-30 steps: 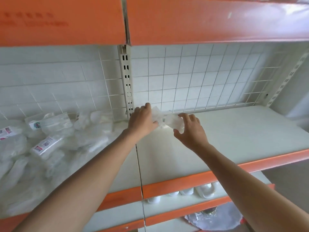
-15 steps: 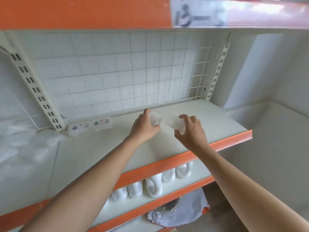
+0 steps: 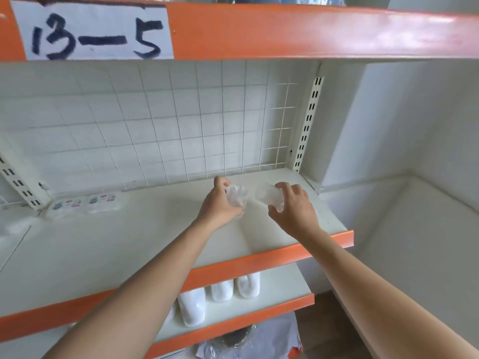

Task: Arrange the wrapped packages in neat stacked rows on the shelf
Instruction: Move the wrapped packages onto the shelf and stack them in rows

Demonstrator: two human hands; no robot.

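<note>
Handwritten 13-5 label, wire grid back panel, slotted upright, white wall

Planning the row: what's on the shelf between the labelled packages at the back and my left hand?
Nothing: the head view shows bare shelf between the labelled packages and the left hand, which grips a wrapped package.

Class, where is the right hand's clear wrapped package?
Head view, right of centre: the package is above the white shelf's right end, beside the left hand's package.

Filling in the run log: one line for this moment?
left hand grips package | right hand grips second package | both over shelf
</note>
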